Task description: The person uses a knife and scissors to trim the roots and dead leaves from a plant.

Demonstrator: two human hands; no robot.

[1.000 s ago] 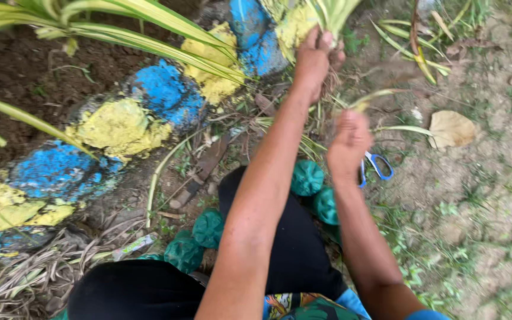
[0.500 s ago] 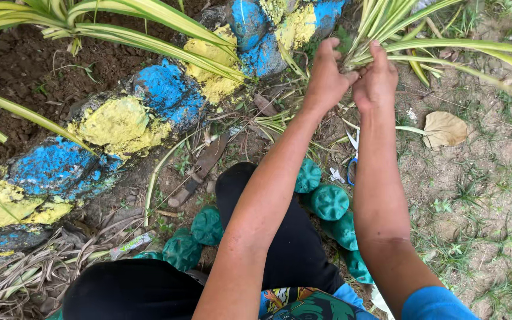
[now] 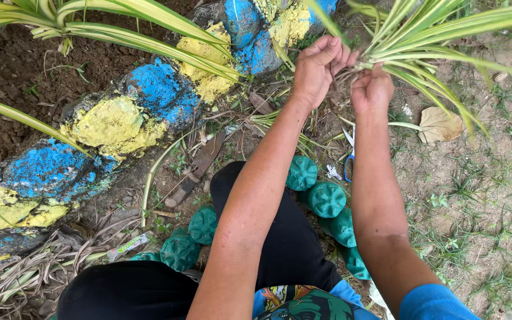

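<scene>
While both grasp the striped plant (image 3: 422, 29), left hand (image 3: 318, 68) and right hand (image 3: 371, 89) meet at its roots.

Single head-worn view, steeply downward, close over own forearms, knees and ground (image 3: 481, 195).

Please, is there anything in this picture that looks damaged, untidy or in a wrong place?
Yes. The scissors lie on the bare ground under the right hand, half hidden by the forearm. The painted stones have patchy, worn blue and yellow paint. A wrapper lies as litter among dry leaves. The left hand also grips the plant.
</scene>
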